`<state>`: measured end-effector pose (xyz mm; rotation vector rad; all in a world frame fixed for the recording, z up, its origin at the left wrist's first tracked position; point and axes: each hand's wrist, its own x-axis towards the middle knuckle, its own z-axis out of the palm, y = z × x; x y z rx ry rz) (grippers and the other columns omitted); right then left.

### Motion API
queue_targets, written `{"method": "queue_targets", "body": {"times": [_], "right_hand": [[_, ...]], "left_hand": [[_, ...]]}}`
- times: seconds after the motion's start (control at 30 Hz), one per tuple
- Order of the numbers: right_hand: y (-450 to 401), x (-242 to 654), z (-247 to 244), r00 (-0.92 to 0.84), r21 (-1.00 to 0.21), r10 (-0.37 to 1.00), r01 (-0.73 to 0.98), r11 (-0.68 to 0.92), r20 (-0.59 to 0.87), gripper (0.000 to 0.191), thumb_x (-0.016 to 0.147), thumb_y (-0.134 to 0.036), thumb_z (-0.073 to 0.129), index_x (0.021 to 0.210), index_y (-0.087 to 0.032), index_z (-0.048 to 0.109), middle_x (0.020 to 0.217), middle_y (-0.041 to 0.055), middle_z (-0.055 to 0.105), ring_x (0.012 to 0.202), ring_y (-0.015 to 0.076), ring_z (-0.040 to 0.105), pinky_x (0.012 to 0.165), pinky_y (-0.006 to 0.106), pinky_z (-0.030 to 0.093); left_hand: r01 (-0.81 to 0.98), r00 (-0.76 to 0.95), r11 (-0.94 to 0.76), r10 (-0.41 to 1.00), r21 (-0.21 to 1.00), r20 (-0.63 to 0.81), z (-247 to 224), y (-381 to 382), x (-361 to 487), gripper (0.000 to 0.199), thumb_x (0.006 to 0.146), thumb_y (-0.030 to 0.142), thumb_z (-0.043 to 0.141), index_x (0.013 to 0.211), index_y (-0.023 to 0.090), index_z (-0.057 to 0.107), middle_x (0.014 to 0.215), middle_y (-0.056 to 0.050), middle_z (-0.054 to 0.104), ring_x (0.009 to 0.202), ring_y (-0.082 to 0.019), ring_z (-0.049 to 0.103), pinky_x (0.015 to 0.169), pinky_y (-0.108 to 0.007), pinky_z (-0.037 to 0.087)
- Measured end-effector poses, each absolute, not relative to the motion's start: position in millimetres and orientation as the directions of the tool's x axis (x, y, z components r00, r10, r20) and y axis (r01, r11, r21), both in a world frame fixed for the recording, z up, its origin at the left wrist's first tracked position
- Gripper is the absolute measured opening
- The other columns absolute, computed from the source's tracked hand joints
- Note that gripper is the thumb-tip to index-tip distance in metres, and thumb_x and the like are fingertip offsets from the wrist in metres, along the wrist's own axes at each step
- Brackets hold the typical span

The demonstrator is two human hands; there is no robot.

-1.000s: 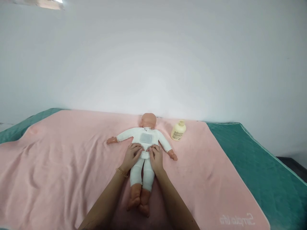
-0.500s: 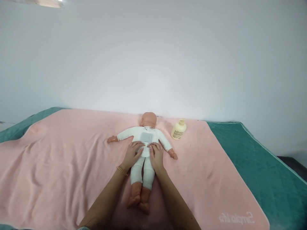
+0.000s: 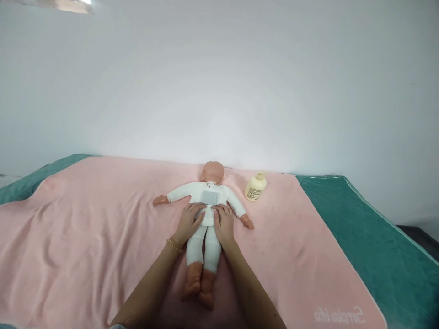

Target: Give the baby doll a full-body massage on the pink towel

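A baby doll (image 3: 206,196) in a white suit lies face down on a pink towel (image 3: 85,237), head toward the wall, arms spread. A grey patch sits on its back. My left hand (image 3: 188,224) rests flat on the doll's left hip, a gold bracelet on the wrist. My right hand (image 3: 223,225) lies on the right hip. The fingertips of both hands almost meet at the doll's lower back. Neither hand grips anything.
A cream bottle (image 3: 255,186) stands on the towel to the right of the doll's head. The towel covers a green mattress (image 3: 377,246), whose edge falls away at the right. A white wall rises directly behind the doll.
Both hands have slid slightly up the doll's lower back; the doll and bottle stay in place.
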<state>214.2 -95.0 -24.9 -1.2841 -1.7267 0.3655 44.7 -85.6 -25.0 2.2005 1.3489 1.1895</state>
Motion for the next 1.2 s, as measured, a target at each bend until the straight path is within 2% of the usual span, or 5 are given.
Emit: {"method": "queue_targets", "body": {"times": [0.17,0.3,0.57,1.03,1.2], "right_hand": [[-74,218,-12,0.029,-0.751,0.865,0.512,0.417,0.501,0.032,0.095,-0.027,0.039,0.08,-0.02,0.066,0.088,0.0062,0.065,0.091,0.0218,0.055,0.089,0.037,0.039],[-44,217,2,0.105,-0.758,0.846,0.512,0.403,0.522,0.029,0.094,-0.029,0.041,0.082,-0.019,0.065,0.092,0.0077,0.064,0.093,0.0224,0.054,0.086,0.035,0.04],[-2,213,-1,-0.053,-0.631,0.857,0.653,0.418,0.513,0.026,0.091,-0.017,0.045,0.072,-0.019,0.064,0.081,0.0066,0.065,0.084,0.0223,0.057,0.08,0.034,0.041],[-12,214,-6,-0.052,-0.69,0.866,0.582,0.431,0.497,0.019,0.093,-0.022,0.047,0.098,-0.019,0.065,0.105,0.0074,0.067,0.103,0.0235,0.055,0.092,0.039,0.04],[-10,214,-6,-0.107,-0.677,0.88,0.598,0.429,0.462,0.024,0.094,-0.025,0.044,0.095,-0.019,0.067,0.101,0.0073,0.069,0.099,0.0241,0.058,0.091,0.041,0.041]], "left_hand": [[0.582,0.134,-0.461,0.867,0.67,0.48,-12,-66,46,0.031,0.096,0.034,0.039,0.091,0.019,0.066,0.091,-0.005,0.071,0.089,-0.022,0.062,0.086,-0.04,0.047],[0.63,0.029,-0.434,0.842,0.644,0.539,-3,-39,51,0.031,0.096,0.035,0.04,0.094,0.018,0.065,0.1,-0.008,0.069,0.097,-0.024,0.059,0.089,-0.042,0.045],[0.714,0.156,-0.468,0.831,0.52,0.534,-4,8,60,0.03,0.095,0.032,0.042,0.082,0.019,0.066,0.087,-0.006,0.071,0.085,-0.024,0.061,0.082,-0.042,0.047],[0.725,0.161,-0.462,0.835,0.511,0.526,-1,-11,59,0.02,0.093,0.025,0.047,0.104,0.02,0.063,0.108,-0.004,0.07,0.103,-0.024,0.059,0.094,-0.041,0.045],[0.723,0.18,-0.462,0.844,0.514,0.506,-3,-10,59,0.022,0.094,0.026,0.045,0.101,0.021,0.066,0.104,-0.004,0.071,0.1,-0.024,0.06,0.092,-0.043,0.046]]}}
